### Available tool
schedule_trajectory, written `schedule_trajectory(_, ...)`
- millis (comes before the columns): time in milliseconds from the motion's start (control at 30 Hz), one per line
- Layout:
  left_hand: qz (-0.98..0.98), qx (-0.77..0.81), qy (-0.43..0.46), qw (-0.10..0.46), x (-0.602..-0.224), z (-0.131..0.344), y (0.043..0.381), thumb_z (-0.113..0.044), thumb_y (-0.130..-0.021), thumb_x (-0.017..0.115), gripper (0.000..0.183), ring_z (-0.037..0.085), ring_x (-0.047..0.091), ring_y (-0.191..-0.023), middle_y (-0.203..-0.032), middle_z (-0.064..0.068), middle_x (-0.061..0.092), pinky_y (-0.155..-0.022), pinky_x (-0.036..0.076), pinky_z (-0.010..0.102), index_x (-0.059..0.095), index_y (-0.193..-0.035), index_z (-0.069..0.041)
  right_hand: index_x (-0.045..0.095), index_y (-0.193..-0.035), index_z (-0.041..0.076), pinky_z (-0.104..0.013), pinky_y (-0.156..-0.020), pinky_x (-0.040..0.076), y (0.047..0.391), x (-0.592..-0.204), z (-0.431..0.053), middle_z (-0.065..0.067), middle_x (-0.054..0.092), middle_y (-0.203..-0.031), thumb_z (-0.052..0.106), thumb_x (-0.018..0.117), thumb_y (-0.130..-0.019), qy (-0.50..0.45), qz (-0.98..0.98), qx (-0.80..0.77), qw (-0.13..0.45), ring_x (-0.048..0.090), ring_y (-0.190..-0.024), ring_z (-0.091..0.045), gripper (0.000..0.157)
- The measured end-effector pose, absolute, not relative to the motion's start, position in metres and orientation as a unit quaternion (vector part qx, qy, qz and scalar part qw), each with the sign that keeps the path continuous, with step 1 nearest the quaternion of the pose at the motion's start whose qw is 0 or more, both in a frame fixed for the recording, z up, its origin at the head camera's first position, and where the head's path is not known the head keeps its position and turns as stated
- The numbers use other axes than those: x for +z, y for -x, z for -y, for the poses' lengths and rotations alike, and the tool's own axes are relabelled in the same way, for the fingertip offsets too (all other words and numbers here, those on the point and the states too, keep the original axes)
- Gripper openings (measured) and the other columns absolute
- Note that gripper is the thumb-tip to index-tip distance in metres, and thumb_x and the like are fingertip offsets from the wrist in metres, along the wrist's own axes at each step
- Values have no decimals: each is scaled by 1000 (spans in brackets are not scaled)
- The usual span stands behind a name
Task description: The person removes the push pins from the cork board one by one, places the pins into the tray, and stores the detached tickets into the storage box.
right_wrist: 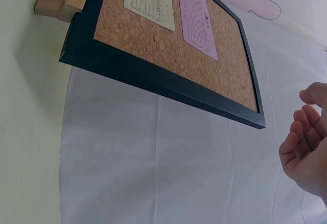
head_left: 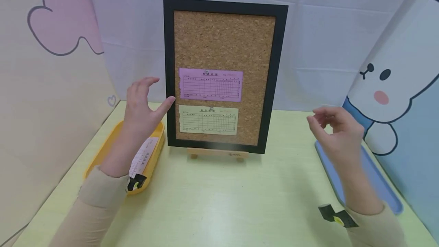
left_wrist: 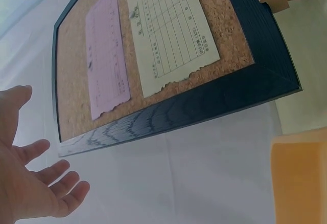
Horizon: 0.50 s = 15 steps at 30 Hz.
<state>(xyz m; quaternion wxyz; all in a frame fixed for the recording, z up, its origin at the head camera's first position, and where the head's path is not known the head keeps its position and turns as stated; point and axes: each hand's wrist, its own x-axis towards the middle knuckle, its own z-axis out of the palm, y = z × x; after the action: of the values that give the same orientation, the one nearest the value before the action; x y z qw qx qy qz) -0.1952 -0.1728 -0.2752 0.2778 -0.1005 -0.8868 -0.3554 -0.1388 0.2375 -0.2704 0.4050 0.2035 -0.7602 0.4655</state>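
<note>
A black-framed cork board leans upright on a small wooden stand. On it hang a purple printed slip and, just below, a pale green printed slip, each with a clear pushpin near its top. My left hand is held up beside the board's left side, thumb and fingers spread, holding nothing. To the right of the board my right hand hangs in the air, its fingers loosely bent. In the right wrist view nothing shows between that hand's thumb and fingers.
A yellow basket with white printed slips inside stands at the left, partly behind my left forearm. At the right a blue tray lies under my right forearm. Pale cloth hangs behind, and cartoon-printed panels flank the table.
</note>
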Motion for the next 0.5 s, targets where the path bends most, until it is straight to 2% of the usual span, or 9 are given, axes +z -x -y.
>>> schedule_trajectory(500, 866, -396, 96, 290, -279, 154, 206, -38, -86, 68, 64, 23, 22, -137, -148, 5, 29, -110, 26, 46, 42, -138, -12, 62, -92, -15, -16, -69, 49, 162, -275, -205, 1, 65, -87, -16, 68, -73, -235, 721, 501, 416, 59, -73, -8, 20)
